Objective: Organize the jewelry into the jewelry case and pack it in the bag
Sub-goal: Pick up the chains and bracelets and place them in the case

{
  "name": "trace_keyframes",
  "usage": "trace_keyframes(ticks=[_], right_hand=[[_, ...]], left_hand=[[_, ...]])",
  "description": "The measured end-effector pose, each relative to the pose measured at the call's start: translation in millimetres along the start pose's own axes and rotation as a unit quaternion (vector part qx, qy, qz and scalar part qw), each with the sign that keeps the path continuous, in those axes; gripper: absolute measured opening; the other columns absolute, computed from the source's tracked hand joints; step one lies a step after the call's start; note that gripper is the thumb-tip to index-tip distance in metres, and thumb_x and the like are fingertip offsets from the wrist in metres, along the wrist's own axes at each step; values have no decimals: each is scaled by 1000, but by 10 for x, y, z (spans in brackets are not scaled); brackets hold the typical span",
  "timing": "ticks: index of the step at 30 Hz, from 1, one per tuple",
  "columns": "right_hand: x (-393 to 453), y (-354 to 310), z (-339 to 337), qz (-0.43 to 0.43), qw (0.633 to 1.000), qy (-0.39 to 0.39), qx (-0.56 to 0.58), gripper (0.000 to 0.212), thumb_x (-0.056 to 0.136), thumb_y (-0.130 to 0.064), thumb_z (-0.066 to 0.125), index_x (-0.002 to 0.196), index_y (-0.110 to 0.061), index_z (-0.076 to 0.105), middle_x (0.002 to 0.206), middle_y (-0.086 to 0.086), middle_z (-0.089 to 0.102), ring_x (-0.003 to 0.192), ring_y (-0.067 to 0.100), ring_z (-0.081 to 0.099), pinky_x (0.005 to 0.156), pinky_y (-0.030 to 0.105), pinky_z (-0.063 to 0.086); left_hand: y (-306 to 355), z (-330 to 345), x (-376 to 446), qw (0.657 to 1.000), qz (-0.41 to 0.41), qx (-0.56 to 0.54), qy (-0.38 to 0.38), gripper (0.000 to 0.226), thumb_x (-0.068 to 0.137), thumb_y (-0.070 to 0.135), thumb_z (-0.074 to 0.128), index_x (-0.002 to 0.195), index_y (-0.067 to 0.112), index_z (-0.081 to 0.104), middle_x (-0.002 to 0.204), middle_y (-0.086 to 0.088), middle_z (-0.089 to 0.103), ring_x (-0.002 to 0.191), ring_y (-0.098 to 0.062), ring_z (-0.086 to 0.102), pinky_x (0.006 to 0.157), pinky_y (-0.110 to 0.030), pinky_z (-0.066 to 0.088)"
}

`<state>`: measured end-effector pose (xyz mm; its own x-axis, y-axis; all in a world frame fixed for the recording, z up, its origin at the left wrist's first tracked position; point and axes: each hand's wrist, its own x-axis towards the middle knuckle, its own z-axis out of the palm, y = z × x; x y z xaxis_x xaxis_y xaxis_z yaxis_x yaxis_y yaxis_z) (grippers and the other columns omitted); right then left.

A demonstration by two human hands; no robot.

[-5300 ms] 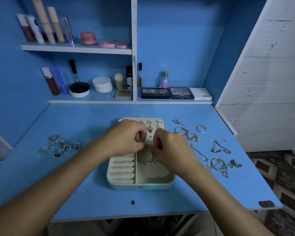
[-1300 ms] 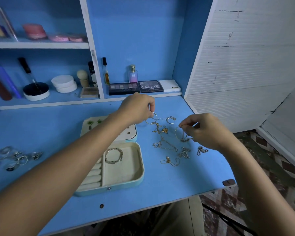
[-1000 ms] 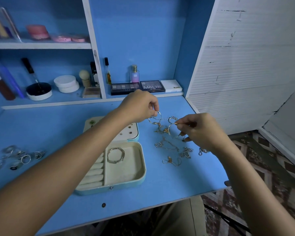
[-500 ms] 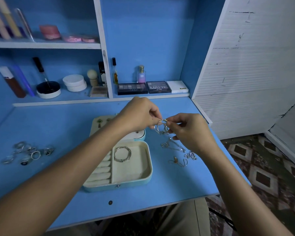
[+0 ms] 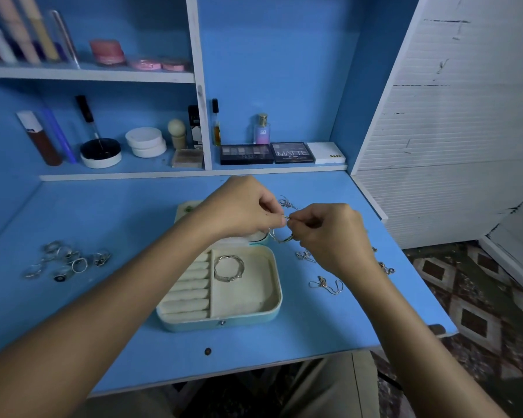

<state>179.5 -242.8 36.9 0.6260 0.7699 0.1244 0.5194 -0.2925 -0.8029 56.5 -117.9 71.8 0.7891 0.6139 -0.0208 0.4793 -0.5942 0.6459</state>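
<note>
Near the left edge of the blue tabletop point(image 5: 127, 206) lies a loose cluster of silver rings point(image 5: 68, 260). In the middle sits the open pale-teal jewelry case point(image 5: 224, 322) with cream lining, one thin silver bangle point(image 5: 228, 267) lying in its larger compartment. Just above the case's far right corner, my left hand point(image 5: 239, 208) and right hand point(image 5: 329, 233) meet, fingers pinching a thin silver hoop bracelet point(image 5: 280, 236) between them (the clasp is too small to make out). Tangled silver chains point(image 5: 326, 285) lie toward the right edge.
</note>
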Motion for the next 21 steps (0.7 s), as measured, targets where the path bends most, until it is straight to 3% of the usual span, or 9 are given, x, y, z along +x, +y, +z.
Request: trace_keyframes(ticks=[3, 5, 7, 10, 13, 16, 21], right_hand=[[-22, -51, 15, 29, 998, -45, 32, 4, 88, -20, 74, 89, -18, 77, 67, -2, 74, 57, 9, 67, 49, 11, 46], [-43, -77, 13, 38, 994, -88, 42, 5, 86, -21, 76, 88, -17, 78, 66, -2, 74, 55, 5, 66, 57, 13, 53], [-68, -91, 17, 35, 991, -127, 38, 4, 85, -23, 78, 83, -20, 78, 66, -2, 74, 62, 13, 70, 67, 27, 61], [-102, -96, 33, 10, 988, -153, -10, 8, 84, -27, 79, 76, -28, 77, 64, -11, 72, 62, 19, 67, 65, 39, 60], [-119, -85, 28, -20, 985, -163, -59, 12, 82, -30, 81, 75, -36, 74, 69, -16, 68, 57, 11, 60, 54, 29, 56], [-136, -88, -14, -38, 977, -191, -92, 6, 81, -29, 81, 79, -33, 77, 74, -10, 65, 53, 0, 53, 45, 12, 40], [-184, -127, 14, -71, 954, -234, -174, 7, 83, -31, 76, 84, -37, 79, 74, -11, 63, 72, 4, 56, 62, 11, 42]], left_hand=[[-59, -9, -53, 999, 5, 37, 16, 9, 80, 24, 78, 88, 28, 78, 73, 13, 71, 62, 6, 59, 59, -8, 42], [-85, -4, -106, 997, 11, 77, 22, 11, 79, 21, 76, 88, 28, 79, 69, 16, 68, 65, 5, 59, 58, -9, 39], [-101, 12, -169, 992, 23, 123, 27, 13, 79, 20, 73, 88, 28, 79, 62, 21, 61, 70, 1, 58, 60, -11, 40], [-126, 63, -253, 987, 28, 156, 26, 17, 78, 17, 70, 87, 28, 80, 62, 20, 58, 77, -7, 63, 69, -22, 50], [-165, 145, -308, 985, 18, 169, 13, 18, 77, 15, 69, 83, 29, 77, 65, 16, 63, 78, -11, 65, 76, -31, 55], [-198, 232, -329, 982, 6, 186, 13, 16, 77, 16, 67, 79, 31, 73, 75, 9, 68, 82, -17, 66, 79, -34, 55], [-157, 288, -353, 969, 14, 247, 10, 18, 86, 22, 65, 97, 33, 74, 95, 4, 70, 93, -23, 64, 68, -28, 45]])
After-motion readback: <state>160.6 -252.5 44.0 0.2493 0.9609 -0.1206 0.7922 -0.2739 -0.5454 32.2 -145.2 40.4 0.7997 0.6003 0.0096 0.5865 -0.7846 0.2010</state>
